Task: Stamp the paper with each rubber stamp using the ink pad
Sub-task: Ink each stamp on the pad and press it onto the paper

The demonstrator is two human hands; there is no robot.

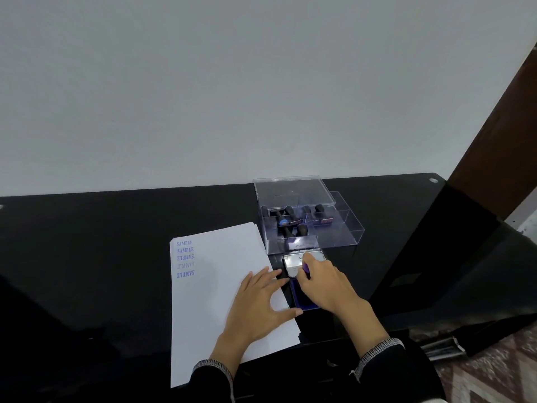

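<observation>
Left hand (259, 301): flat, fingers spread and straight, pressing on right part of paper stack (215, 289), fingertips reaching past its edge toward ink pad (302, 292). Right hand (325, 283): fingers curled round a purple-bodied rubber stamp (305, 269), held down over open ink pad; contact of stamp face with pad hidden by hand. Ink pad just right of paper on black table (116, 242), lid (302, 261) raised at far end. Paper: five blue "SAMPLE" prints (185, 258) in a column near far left corner, lower three inverted. Clear plastic box (308, 225) just behind ink pad, lid open, several black-handled stamps (290, 219) inside.
</observation>
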